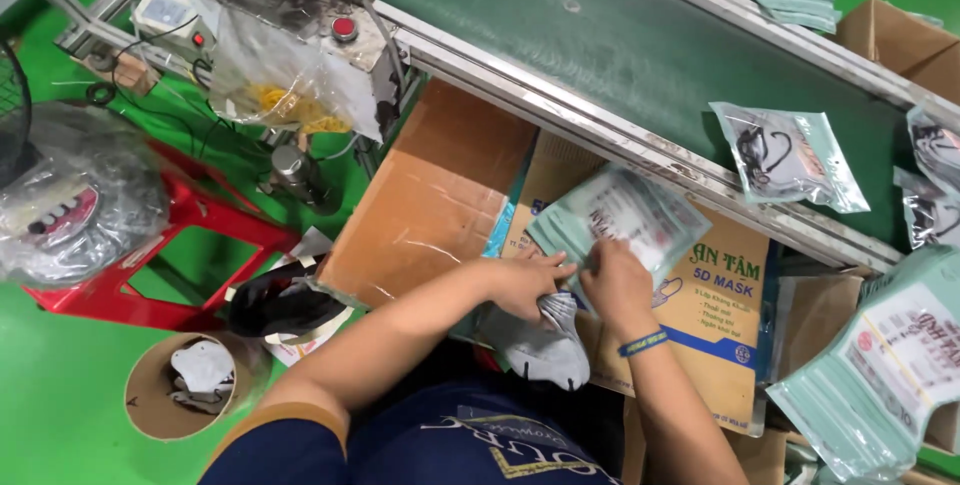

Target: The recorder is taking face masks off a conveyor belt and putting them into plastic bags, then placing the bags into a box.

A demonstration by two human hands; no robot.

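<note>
The left hand [528, 283] pinches grey masks [545, 340] while the right hand [615, 283] grips the pale green pouch [620, 217]; holding its mouth wide should ease them in.

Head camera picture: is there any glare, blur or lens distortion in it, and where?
In the head view, light is bright and even, with soft shadows; glare shows on the clear plastic bag and on the wrapped fan; the conveyor belt rail runs on a slant, tilted by the camera; the left hand and right hand on the mask packet look slightly soft.
</note>
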